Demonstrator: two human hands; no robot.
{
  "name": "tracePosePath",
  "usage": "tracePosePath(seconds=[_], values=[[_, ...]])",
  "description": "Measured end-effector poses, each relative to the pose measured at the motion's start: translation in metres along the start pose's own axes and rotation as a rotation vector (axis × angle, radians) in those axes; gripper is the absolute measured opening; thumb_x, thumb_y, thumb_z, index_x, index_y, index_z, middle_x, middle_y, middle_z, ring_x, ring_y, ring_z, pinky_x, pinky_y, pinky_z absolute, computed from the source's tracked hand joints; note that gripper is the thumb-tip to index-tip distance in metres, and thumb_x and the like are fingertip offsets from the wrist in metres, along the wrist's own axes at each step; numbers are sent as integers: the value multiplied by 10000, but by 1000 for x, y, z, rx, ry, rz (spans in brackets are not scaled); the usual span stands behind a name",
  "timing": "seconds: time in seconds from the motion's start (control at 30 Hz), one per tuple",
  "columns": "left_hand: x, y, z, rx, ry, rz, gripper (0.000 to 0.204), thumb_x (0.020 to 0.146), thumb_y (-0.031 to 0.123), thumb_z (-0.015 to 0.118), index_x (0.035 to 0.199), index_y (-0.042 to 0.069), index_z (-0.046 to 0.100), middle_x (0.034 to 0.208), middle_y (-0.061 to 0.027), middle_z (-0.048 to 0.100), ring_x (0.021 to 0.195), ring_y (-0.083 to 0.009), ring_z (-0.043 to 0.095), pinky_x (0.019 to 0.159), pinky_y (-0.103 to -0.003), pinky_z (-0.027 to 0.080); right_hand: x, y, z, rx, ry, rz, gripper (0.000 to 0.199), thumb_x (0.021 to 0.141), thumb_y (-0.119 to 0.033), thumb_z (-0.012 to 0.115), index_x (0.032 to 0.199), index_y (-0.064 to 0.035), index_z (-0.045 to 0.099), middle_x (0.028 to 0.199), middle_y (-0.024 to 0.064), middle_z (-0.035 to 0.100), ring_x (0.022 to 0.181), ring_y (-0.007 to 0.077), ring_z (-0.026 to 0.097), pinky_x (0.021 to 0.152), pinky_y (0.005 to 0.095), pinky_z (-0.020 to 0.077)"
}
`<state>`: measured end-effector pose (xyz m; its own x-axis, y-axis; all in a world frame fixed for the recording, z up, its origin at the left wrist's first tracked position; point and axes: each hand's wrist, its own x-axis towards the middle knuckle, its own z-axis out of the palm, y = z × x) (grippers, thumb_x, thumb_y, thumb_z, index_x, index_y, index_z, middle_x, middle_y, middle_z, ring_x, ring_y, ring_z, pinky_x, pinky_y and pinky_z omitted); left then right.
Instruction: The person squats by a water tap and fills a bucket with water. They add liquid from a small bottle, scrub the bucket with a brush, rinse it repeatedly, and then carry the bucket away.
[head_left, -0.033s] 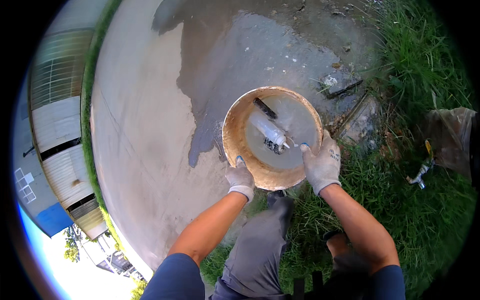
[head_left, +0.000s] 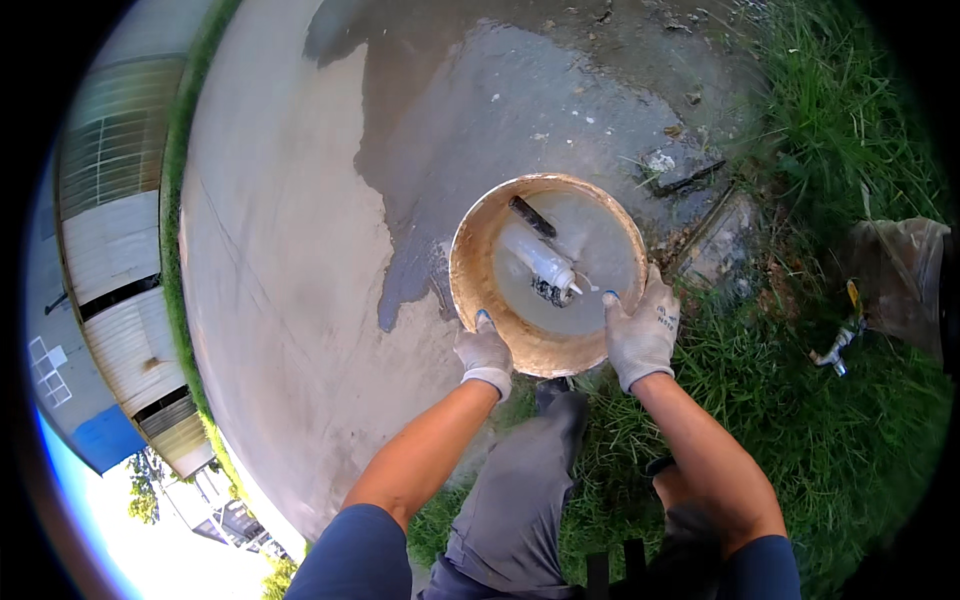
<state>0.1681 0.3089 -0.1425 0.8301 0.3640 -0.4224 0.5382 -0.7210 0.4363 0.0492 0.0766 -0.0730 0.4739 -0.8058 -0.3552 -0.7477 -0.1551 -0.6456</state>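
Observation:
A round bucket [head_left: 478,275] with a stained tan inner wall is held up in front of me between both hands. My left hand [head_left: 483,353], in a pale work glove, grips the near left rim with its thumb over the edge. On the right side of the rim, my gloved right hand [head_left: 641,330] is closed in the same way. Inside the bucket lie a translucent squeeze bottle [head_left: 538,254] with a pointed nozzle, a dark cylindrical handle [head_left: 532,216] and a dark bristly piece [head_left: 551,292] partly under the bottle. Cloudy grey liquid or residue covers the bucket's bottom.
Wet concrete [head_left: 480,110] spreads beyond the bucket, with dry concrete [head_left: 290,300] to the left. Grass [head_left: 740,420] grows on the right, where a metal tap [head_left: 836,352] stands near a translucent plastic sheet [head_left: 905,265]. Broken concrete and a dark stick [head_left: 692,178] lie near the grass edge.
The bucket and both hands have shifted very slightly: the bucket a little to the right, my right forearm a little to the left. Both hands keep their hold on the rim.

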Motion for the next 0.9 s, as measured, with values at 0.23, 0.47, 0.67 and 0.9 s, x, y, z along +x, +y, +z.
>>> tracePosePath(seconds=[0.23, 0.47, 0.67, 0.9], values=[[-44, 64, -15, 199, 34, -60, 440, 1016, 317, 668, 1188, -88, 661, 1086, -311, 725, 991, -440, 719, 850, -473, 547, 3, 3, 55, 397, 255, 418, 406, 957, -75, 662, 1340, 29, 576, 1235, 227, 658, 1122, 370, 666, 987, 421, 504], [-38, 61, -14, 145, -45, -157, 433, 1004, 283, 645, 1316, -16, 612, 1158, -281, 718, 1081, -436, 697, 933, -475, 540, 0, -1, 45, 187, 198, 405, 384, 998, -86, 600, 1376, -19, 599, 1254, 205, 706, 1132, 345, 691, 974, 412, 522], [-34, 51, -14, 16, -43, -142, 407, 1011, 191, 645, 1347, -32, 590, 1237, -267, 701, 1122, -422, 691, 977, -445, 533, 0, -6, 51, 165, 269, 390, 312, 984, -165, 656, 1278, -62, 676, 1125, 174, 762, 1051, 330, 732, 922, 410, 544], [-16, 93, -76, 459, -668, -51, 888, 957, 386, 712, 1606, -9, 253, 1439, -327, 554, 1330, -460, 559, 1127, -483, 464, 1, -17, 13, -213, 52, 543, 520, 920, -257, 757, 1374, -53, 604, 1356, 200, 644, 1263, 424, 602, 1043, 451, 492]])
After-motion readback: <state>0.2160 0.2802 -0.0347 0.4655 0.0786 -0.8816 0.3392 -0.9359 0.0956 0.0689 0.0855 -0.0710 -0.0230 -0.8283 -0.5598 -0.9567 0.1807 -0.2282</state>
